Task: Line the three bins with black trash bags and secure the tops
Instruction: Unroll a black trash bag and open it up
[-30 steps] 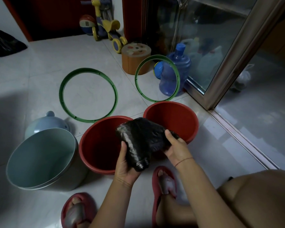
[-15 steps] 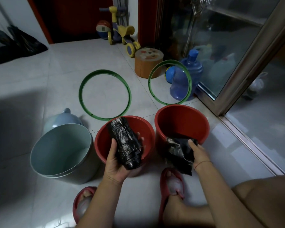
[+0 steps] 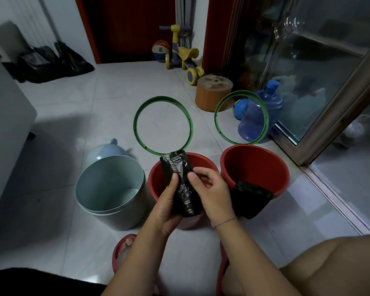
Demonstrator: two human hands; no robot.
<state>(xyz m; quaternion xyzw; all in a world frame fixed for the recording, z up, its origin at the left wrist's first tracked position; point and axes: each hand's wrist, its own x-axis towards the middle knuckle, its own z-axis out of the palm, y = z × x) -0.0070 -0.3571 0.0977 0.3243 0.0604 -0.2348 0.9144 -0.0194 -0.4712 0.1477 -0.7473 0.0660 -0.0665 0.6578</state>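
Observation:
Three open bins stand in a row on the tiled floor: a pale blue bin (image 3: 98, 199) at the left, a red bin (image 3: 156, 180) in the middle, a second red bin (image 3: 254, 165) at the right. My left hand (image 3: 165, 201) grips a roll of black trash bags (image 3: 179, 178) over the middle bin. My right hand (image 3: 212, 189) pinches the roll's side with thumb and fingers. A folded black bag (image 3: 250, 197) hangs over the near rim of the right bin. Two green rings lie behind: one (image 3: 137, 116) flat on the floor, the other ring (image 3: 218, 107) leaning upright.
A pale blue domed lid (image 3: 104, 149) lies behind the blue bin. A blue water jug (image 3: 259, 116), an orange stool (image 3: 214, 94) and a toy scooter (image 3: 182, 54) stand at the back. A glass sliding door (image 3: 308, 82) runs along the right. My red slippers (image 3: 124, 248) are below the bins.
My right hand has let go of the loose black bag, which now hangs on the right bin's rim, and has come back to the roll. The view has tilted up.

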